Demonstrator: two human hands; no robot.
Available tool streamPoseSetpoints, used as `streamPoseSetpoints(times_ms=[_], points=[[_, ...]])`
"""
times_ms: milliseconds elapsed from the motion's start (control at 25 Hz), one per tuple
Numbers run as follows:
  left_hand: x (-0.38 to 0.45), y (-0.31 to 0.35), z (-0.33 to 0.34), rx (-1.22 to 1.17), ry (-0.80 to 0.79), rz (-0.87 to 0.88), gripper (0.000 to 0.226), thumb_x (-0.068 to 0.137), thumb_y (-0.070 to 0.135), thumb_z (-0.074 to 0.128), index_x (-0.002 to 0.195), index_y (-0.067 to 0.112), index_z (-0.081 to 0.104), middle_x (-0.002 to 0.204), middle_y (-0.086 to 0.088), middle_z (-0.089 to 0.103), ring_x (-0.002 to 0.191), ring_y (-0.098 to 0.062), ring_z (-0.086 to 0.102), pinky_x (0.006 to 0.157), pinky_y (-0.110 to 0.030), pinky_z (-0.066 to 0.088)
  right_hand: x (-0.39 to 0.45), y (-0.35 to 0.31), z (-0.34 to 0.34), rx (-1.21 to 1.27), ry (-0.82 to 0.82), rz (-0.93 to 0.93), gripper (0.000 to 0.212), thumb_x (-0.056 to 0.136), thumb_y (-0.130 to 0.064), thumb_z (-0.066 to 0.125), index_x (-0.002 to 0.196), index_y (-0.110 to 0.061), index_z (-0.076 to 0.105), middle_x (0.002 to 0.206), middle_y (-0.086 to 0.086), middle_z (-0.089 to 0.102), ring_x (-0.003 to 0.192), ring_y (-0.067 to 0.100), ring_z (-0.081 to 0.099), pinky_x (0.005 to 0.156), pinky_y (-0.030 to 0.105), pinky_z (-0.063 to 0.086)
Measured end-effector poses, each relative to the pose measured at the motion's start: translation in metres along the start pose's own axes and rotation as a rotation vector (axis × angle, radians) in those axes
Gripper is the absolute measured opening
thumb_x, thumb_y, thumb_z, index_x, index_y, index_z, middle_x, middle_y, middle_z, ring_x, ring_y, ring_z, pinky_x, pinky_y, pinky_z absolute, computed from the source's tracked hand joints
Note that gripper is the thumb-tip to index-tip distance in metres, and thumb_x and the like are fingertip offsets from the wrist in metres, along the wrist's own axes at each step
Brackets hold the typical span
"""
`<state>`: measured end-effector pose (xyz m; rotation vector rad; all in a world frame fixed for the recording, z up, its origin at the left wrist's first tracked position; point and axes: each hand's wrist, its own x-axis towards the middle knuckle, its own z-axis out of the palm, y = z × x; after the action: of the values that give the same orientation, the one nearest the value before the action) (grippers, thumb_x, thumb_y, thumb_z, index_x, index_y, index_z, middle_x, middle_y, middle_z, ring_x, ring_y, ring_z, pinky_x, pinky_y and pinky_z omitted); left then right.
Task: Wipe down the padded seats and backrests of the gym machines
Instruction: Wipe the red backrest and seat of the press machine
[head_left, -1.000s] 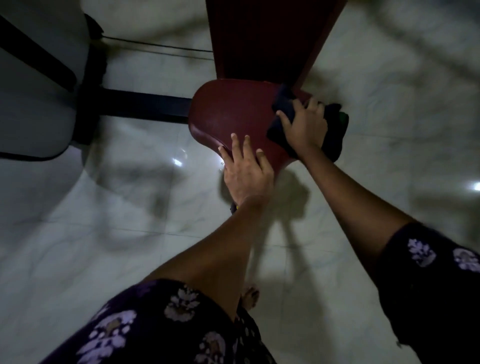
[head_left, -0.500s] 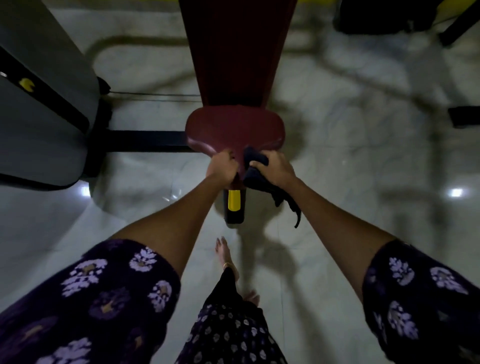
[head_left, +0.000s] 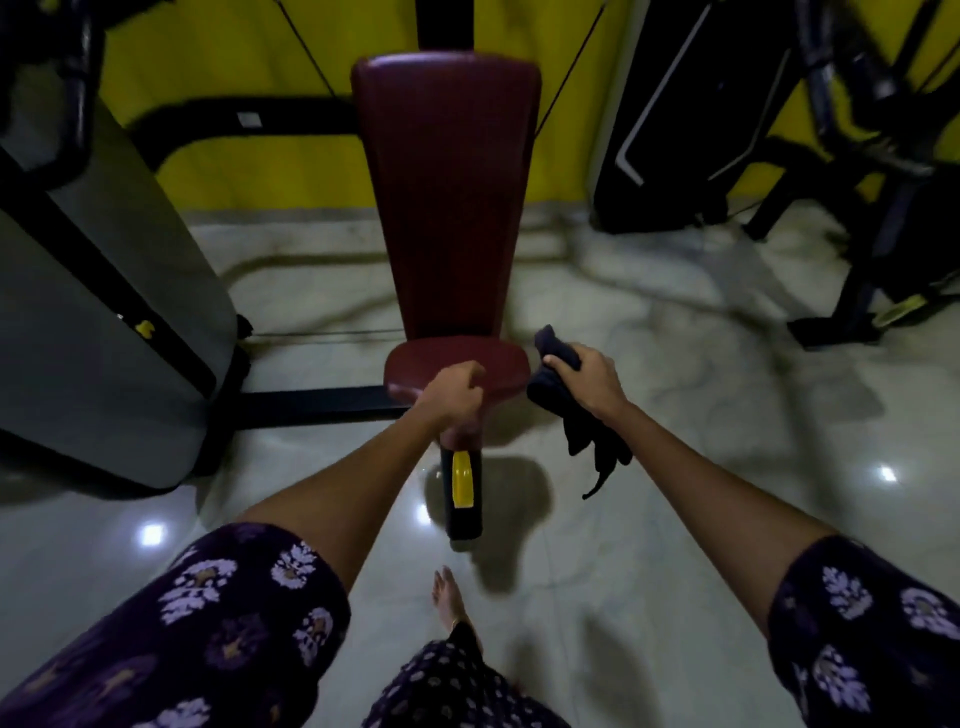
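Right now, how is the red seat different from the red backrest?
The seat is short, rounded and lies flat; the backrest is tall, stands up and narrows toward the bottom. The left hand grips the seat's front edge, while nothing touches the backrest. The right hand holds the dark cloth off both. Both are dark red padding.

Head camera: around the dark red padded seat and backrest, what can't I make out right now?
- Front edge of the dark red padded seat: covered by the left hand.
- Dark cloth: partly bunched inside the right hand.
- Whether the tall dark red backrest is clean: too dim and blurred.
- Black post above it: cut off by the top edge.
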<state>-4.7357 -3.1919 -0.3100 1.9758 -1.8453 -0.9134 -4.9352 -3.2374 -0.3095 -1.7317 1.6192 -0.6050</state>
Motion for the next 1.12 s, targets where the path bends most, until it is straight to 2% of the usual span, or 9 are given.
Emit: streamPoseSetpoints(times_ms=[200, 360, 520, 640, 840, 920, 1040, 1120], points=[[-0.001, 0.046, -0.015, 0.053, -0.023, 0.137, 0.038, 0.09, 0.011, 0.052, 0.127, 0.003, 0.053, 0.128, -0.016, 0.056, 0.116, -0.028, 0.053, 0.093, -0.03, 0.04, -0.026, -0.007, -0.054, -0.006, 0.087, -0.016, 0.023, 0.091, -0.033, 0.058, 0.097, -0.013, 0.066, 0.089, 0.011, 0.069, 0.087, 0.028, 0.064, 0.076, 0.037, 0.049], [0.027, 0.098, -0.018, 0.101, -0.073, 0.26, 0.041, 0.091, 0.01, 0.048, 0.132, 0.004, 0.05, 0.135, -0.015, 0.052, 0.124, -0.027, 0.048, 0.098, -0.026, 0.036, -0.033, -0.006, -0.108, 0.005, 0.206, 0.011, 0.026, 0.091, -0.032, 0.059, 0.097, -0.008, 0.067, 0.089, 0.012, 0.069, 0.089, 0.027, 0.064, 0.077, 0.037, 0.047], [0.07, 0.153, -0.016, 0.109, -0.117, 0.383, 0.038, 0.093, 0.011, 0.051, 0.131, 0.004, 0.05, 0.134, -0.014, 0.053, 0.122, -0.027, 0.05, 0.097, -0.029, 0.039, -0.029, -0.001, -0.16, -0.017, 0.3, 0.069, 0.027, 0.091, -0.034, 0.059, 0.097, -0.009, 0.067, 0.09, 0.012, 0.069, 0.088, 0.026, 0.064, 0.078, 0.039, 0.048], [0.097, 0.202, -0.003, 0.085, -0.141, 0.479, 0.038, 0.092, 0.012, 0.052, 0.129, 0.004, 0.052, 0.133, -0.013, 0.054, 0.12, -0.026, 0.051, 0.097, -0.029, 0.04, -0.029, 0.01, -0.201, -0.044, 0.366, 0.133, 0.021, 0.092, -0.036, 0.057, 0.092, -0.016, 0.064, 0.087, 0.007, 0.068, 0.087, 0.026, 0.064, 0.077, 0.038, 0.047], [0.123, 0.276, 0.029, 0.097, -0.216, 0.627, 0.039, 0.094, 0.016, 0.053, 0.132, 0.007, 0.051, 0.137, -0.009, 0.052, 0.125, -0.023, 0.047, 0.1, -0.027, 0.036, -0.039, 0.035, -0.257, -0.056, 0.52, 0.238, 0.025, 0.093, -0.034, 0.058, 0.098, -0.011, 0.064, 0.09, 0.007, 0.065, 0.09, 0.024, 0.061, 0.077, 0.034, 0.044], [0.129, 0.299, 0.044, 0.09, -0.25, 0.663, 0.039, 0.094, 0.016, 0.053, 0.132, 0.007, 0.05, 0.137, -0.01, 0.051, 0.126, -0.023, 0.046, 0.1, -0.027, 0.036, -0.044, 0.05, -0.274, -0.062, 0.553, 0.276, 0.02, 0.092, -0.035, 0.059, 0.095, -0.016, 0.064, 0.088, 0.004, 0.064, 0.089, 0.023, 0.061, 0.073, 0.031, 0.042], [0.14, 0.342, 0.064, 0.091, -0.294, 0.727, 0.041, 0.093, 0.014, 0.054, 0.133, 0.005, 0.05, 0.138, -0.011, 0.051, 0.127, -0.023, 0.046, 0.099, -0.025, 0.035, -0.042, 0.077, -0.308, -0.074, 0.636, 0.319, 0.019, 0.091, -0.038, 0.059, 0.086, -0.019, 0.062, 0.09, 0.008, 0.067, 0.089, 0.026, 0.062, 0.073, 0.032, 0.042], [0.149, 0.372, 0.08, 0.089, -0.306, 0.763, 0.042, 0.091, 0.014, 0.055, 0.132, 0.003, 0.05, 0.136, -0.012, 0.052, 0.126, -0.024, 0.047, 0.097, -0.025, 0.036, -0.036, 0.097, -0.334, -0.082, 0.674, 0.317, 0.024, 0.091, -0.038, 0.059, 0.091, -0.015, 0.064, 0.094, 0.012, 0.068, 0.09, 0.028, 0.062, 0.072, 0.032, 0.042]])
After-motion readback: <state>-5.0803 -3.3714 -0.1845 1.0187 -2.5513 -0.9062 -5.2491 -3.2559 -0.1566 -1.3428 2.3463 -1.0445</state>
